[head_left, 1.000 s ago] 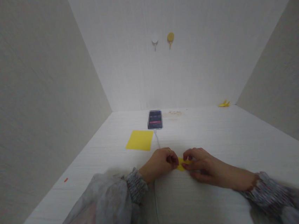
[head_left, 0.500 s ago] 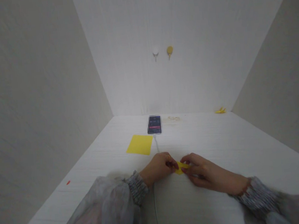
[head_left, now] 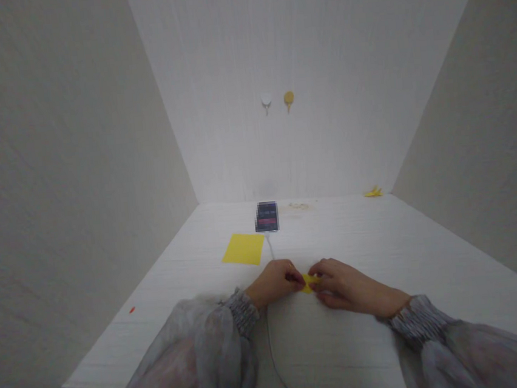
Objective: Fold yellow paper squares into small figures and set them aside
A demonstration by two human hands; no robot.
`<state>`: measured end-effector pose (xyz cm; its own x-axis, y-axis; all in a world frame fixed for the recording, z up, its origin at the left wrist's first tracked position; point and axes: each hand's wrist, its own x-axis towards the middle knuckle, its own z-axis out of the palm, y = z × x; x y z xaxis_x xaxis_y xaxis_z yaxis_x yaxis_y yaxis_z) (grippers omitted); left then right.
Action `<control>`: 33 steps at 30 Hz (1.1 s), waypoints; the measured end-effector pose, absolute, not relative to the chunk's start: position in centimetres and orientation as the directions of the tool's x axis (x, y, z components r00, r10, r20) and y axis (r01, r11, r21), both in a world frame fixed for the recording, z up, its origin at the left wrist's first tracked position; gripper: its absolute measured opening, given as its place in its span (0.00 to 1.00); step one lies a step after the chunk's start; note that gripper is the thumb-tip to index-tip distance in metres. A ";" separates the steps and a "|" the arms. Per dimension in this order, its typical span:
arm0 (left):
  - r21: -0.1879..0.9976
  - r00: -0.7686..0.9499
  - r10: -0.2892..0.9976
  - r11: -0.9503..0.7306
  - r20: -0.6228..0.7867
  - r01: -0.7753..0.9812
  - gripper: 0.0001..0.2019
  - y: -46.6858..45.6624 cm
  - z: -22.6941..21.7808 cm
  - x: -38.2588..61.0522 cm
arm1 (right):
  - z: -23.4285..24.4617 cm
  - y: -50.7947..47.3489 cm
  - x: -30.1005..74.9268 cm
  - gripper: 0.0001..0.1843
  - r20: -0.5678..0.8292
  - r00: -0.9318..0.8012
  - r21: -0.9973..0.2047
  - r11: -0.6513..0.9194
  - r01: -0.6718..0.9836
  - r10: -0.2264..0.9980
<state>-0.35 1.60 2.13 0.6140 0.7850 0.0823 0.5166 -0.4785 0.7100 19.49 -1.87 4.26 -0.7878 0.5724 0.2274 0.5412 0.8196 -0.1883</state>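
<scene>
Between my two hands is a small piece of folded yellow paper (head_left: 308,283), low over the white table. My left hand (head_left: 278,281) pinches its left end between thumb and fingers. From the right, my right hand (head_left: 343,284) closes thumb and fingertips on its other end. The fingers cover much of the paper, so its exact folded shape is hidden. A flat yellow square sheet (head_left: 244,249) lies on the table, beyond my left hand.
A phone (head_left: 267,217) with a blurred screen lies near the back wall, and its white cable (head_left: 272,345) runs under my left wrist to the front edge. A folded yellow paper piece (head_left: 373,192) rests in the back right corner. Two hooks (head_left: 288,98) hang on the wall.
My view has shifted slightly. Both hands still grip the folded paper, and my right fingers have closed further over it, so less of it shows.
</scene>
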 end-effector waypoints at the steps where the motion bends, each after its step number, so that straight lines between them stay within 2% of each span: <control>1: 0.715 0.606 0.791 -0.470 0.082 0.517 0.08 1.6 2.1 -0.3 | 4.2 -1.8 19.5 0.11 0.234 -0.785 -0.213 0.818 0.534 0.573; 7: 0.753 0.551 0.833 -0.389 0.042 0.530 0.08 1.2 2.2 0.1 | 3.0 -0.9 19.5 0.07 0.299 -0.710 -0.404 0.759 0.512 0.638; 12: 0.748 0.453 0.889 -0.349 0.072 0.565 0.16 1.2 2.1 0.3 | 2.2 -0.4 18.8 0.07 0.325 -0.596 -0.558 0.658 0.506 0.734; 15: 0.753 0.438 0.898 -0.318 0.045 0.576 0.20 1.3 2.2 0.2 | 2.3 -0.5 18.3 0.06 0.303 -0.523 -0.604 0.584 0.542 0.797; 17: 0.756 0.444 0.895 -0.316 0.038 0.573 0.18 1.3 2.4 0.2 | 2.4 -0.6 18.0 0.03 0.270 -0.458 -0.614 0.518 0.596 0.847; 19: 0.756 0.443 0.896 -0.315 0.037 0.573 0.15 1.1 2.6 0.2 | 2.5 -0.7 17.9 0.05 0.247 -0.417 -0.614 0.474 0.631 0.875; 22: 0.755 0.429 0.902 -0.312 0.046 0.577 0.13 1.0 2.8 0.2 | 2.6 -0.7 17.8 0.04 0.262 -0.446 -0.594 0.507 0.625 0.856; 25: 0.751 0.427 0.901 -0.332 0.075 0.570 0.13 0.9 2.7 0.3 | 2.8 -0.5 17.7 0.07 0.267 -0.448 -0.521 0.519 0.678 0.853; 28: 0.752 0.438 0.895 -0.349 0.089 0.559 0.13 1.0 2.4 0.3 | 2.9 -0.2 17.5 0.06 0.229 -0.414 -0.466 0.472 0.748 0.881; 33: 0.755 0.469 0.878 -0.371 0.094 0.542 0.12 1.3 2.0 0.3 | 2.9 -0.1 16.8 0.07 0.157 -0.358 -0.452 0.389 0.802 0.921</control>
<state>0.25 1.28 2.05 0.4691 0.8781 0.0944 0.5416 -0.3705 0.7546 16.83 -0.13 2.89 -0.3576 0.9205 0.1574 0.8025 0.3891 -0.4524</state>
